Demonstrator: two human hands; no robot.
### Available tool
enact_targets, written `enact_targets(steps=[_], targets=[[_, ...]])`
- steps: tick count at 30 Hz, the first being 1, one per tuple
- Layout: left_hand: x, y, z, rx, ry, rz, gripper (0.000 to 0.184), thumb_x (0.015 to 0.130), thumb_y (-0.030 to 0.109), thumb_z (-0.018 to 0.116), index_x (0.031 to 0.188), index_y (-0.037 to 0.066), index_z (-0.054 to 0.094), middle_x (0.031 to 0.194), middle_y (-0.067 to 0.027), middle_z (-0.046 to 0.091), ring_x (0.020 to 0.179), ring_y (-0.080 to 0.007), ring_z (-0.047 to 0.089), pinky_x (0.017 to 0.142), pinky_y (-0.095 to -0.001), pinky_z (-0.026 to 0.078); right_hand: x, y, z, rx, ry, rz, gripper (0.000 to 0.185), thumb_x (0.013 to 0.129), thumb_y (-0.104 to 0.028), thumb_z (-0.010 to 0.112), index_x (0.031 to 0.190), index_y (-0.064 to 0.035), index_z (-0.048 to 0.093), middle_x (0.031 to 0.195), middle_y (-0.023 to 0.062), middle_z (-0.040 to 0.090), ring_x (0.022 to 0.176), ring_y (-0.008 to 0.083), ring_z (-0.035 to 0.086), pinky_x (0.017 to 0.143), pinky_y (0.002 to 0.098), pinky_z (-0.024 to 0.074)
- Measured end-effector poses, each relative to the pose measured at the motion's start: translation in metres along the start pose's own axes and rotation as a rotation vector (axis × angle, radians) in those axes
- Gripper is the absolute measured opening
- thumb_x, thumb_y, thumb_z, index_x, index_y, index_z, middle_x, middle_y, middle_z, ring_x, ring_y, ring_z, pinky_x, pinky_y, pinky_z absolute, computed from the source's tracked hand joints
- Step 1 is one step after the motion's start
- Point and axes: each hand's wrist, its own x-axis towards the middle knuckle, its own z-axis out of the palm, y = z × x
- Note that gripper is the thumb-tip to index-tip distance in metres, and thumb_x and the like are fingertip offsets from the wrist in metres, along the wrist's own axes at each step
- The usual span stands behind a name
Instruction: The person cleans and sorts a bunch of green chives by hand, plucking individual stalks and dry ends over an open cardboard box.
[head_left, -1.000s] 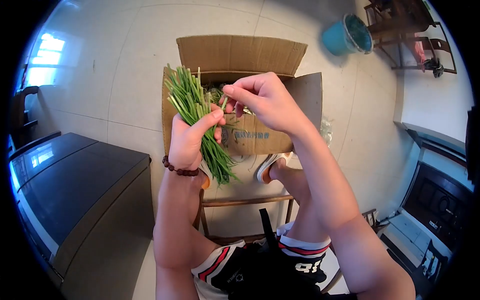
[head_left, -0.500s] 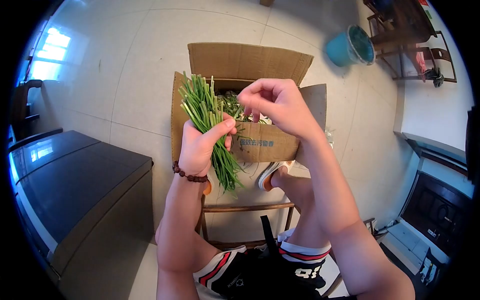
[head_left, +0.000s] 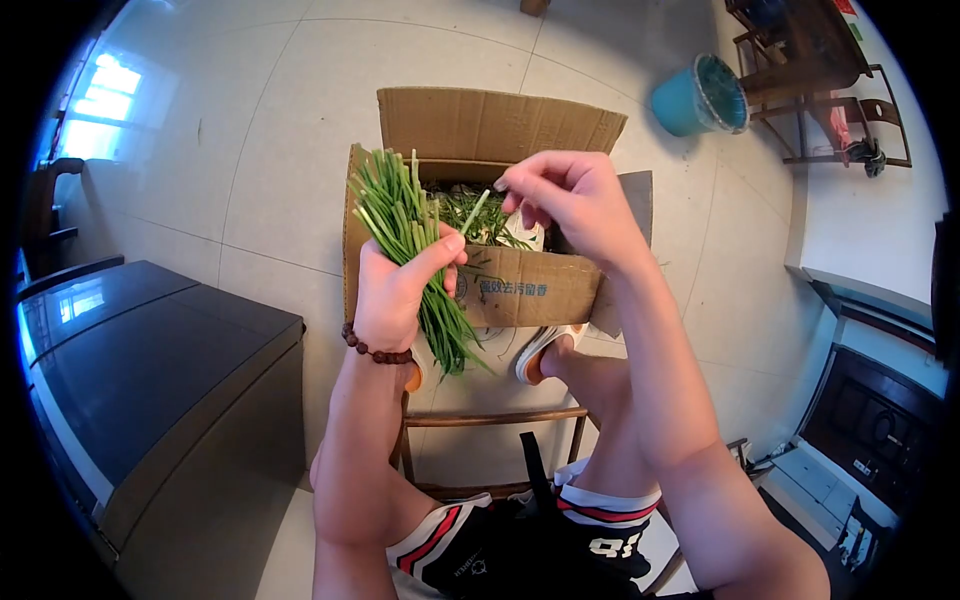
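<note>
My left hand (head_left: 400, 285) is wrapped around a thick bunch of chives (head_left: 398, 205), pale cut ends upward and thin green leaves hanging below the fist. One chive stem (head_left: 476, 212) sticks out to the right past my left thumb, apart from the bunch. Its pale tip ends just short of my right hand (head_left: 570, 195), whose thumb and forefinger are pinched together over the box. Whether anything small is between those fingertips I cannot make out. Beneath both hands stands an open cardboard box (head_left: 520, 290) with loose green scraps (head_left: 460, 205) and a white piece inside.
A blue bucket (head_left: 680, 105) with a plastic liner stands at the upper right beside wooden furniture (head_left: 805, 60). On the left is a large dark cabinet-like block (head_left: 150, 350). A wooden stool rung (head_left: 495, 418) crosses between my legs, and my shoes flank the box front.
My right hand has moved slightly up and right, away from my left hand. A single stem now shows standing out from the left fist. The bunch stays held.
</note>
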Motion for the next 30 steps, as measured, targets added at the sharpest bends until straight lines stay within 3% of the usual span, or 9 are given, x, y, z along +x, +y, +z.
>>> enact_targets(steps=[4, 9, 11, 14, 19, 22, 25, 28, 30], targets=[[0.001, 0.001, 0.001, -0.044, 0.016, -0.003, 0.015, 0.088, 0.008, 0.073, 0.097, 0.002, 0.062, 0.081, -0.0069, 0.065, 0.061, -0.0135, 0.059, 0.055, -0.0287, 0.048, 0.002, 0.016, 0.003, -0.218, -0.018, -0.045, 0.017, 0.089, -0.014, 0.071, 0.094, 0.002, 0.074, 0.079, 0.0051, 0.072, 0.065, 0.0074, 0.062, 0.062, 0.0238, 0.0514], [0.0, 0.001, 0.003, -0.03, 0.028, 0.0, 0.015, 0.089, 0.008, 0.073, 0.098, 0.002, 0.063, 0.082, -0.0068, 0.066, 0.061, -0.013, 0.059, 0.055, -0.0282, 0.049, -0.001, 0.005, 0.003, -0.47, 0.009, 0.118, 0.022, 0.09, -0.019, 0.072, 0.099, 0.001, 0.075, 0.079, 0.003, 0.072, 0.067, 0.006, 0.062, 0.062, 0.0234, 0.0495], [0.0, 0.001, 0.004, -0.017, 0.031, 0.0, 0.016, 0.089, 0.01, 0.073, 0.099, 0.002, 0.063, 0.083, -0.0069, 0.067, 0.062, -0.0126, 0.06, 0.054, -0.0269, 0.049, -0.005, 0.001, 0.013, 0.014, -0.066, 0.071, 0.021, 0.091, -0.02, 0.074, 0.096, 0.0002, 0.074, 0.078, 0.0009, 0.072, 0.067, 0.0055, 0.061, 0.06, 0.0227, 0.0477], [0.0, 0.001, 0.007, 0.032, 0.021, -0.003, 0.017, 0.089, 0.011, 0.074, 0.1, 0.003, 0.064, 0.084, -0.007, 0.068, 0.063, -0.0124, 0.062, 0.054, -0.026, 0.049, -0.006, 0.003, 0.024, 0.116, -0.179, 0.067, 0.018, 0.091, -0.019, 0.074, 0.095, -0.0011, 0.074, 0.078, -0.0001, 0.071, 0.065, 0.005, 0.06, 0.059, 0.0219, 0.0462], [0.002, 0.003, -0.001, 0.063, 0.198, 0.029, 0.019, 0.089, 0.015, 0.073, 0.099, 0.003, 0.063, 0.085, -0.0068, 0.065, 0.063, -0.015, 0.063, 0.055, -0.0274, 0.05, 0.003, 0.003, 0.005, 0.168, 0.102, 0.065, 0.013, 0.092, -0.017, 0.073, 0.085, -0.0063, 0.07, 0.072, -0.0003, 0.066, 0.061, 0.0044, 0.056, 0.053, 0.0201, 0.0414], [0.005, 0.014, -0.024, 0.04, 0.349, 0.047, 0.018, 0.09, 0.015, 0.072, 0.1, 0.004, 0.062, 0.084, -0.0049, 0.064, 0.063, -0.0149, 0.061, 0.055, -0.0288, 0.049, 0.007, 0.005, -0.038, 0.515, 0.158, -0.121, 0.015, 0.094, -0.018, 0.069, 0.086, -0.0058, 0.067, 0.07, 0.0004, 0.06, 0.057, 0.0067, 0.051, 0.05, 0.0226, 0.0356], [0.002, 0.033, -0.047, 0.027, 0.405, 0.056, 0.017, 0.091, 0.016, 0.071, 0.1, 0.006, 0.061, 0.082, -0.0022, 0.062, 0.063, -0.0132, 0.06, 0.056, -0.0286, 0.048, -0.002, -0.002, -0.06, 0.905, -0.003, -0.282, 0.018, 0.096, -0.02, 0.066, 0.086, -0.005, 0.064, 0.071, 0.0018, 0.059, 0.057, 0.0095, 0.051, 0.049, 0.0267, 0.0334], [-0.002, 0.047, -0.063, -0.005, 0.405, 0.139, 0.016, 0.092, 0.017, 0.071, 0.099, 0.007, 0.061, 0.079, 0.0001, 0.059, 0.063, -0.0115, 0.058, 0.056, -0.0288, 0.048, -0.009, -0.008, -0.058, 0.864, -0.272, -0.46, 0.024, 0.096, -0.022, 0.064, 0.078, -0.0055, 0.063, 0.067, 0.0027, 0.059, 0.055, 0.0111, 0.05, 0.049, 0.0288, 0.0304], [-0.006, 0.052, -0.067, -0.012, 0.394, 0.128, 0.016, 0.092, 0.018, 0.071, 0.098, 0.007, 0.06, 0.078, 0.0014, 0.056, 0.062, -0.011, 0.057, 0.056, -0.0289, 0.048, -0.004, -0.005, -0.055, 0.461, -0.76, -0.434, 0.028, 0.093, -0.025, 0.07, 0.072, -0.0063, 0.064, 0.062, 0.0015, 0.06, 0.055, 0.0099, 0.051, 0.049, 0.0294, 0.035]])
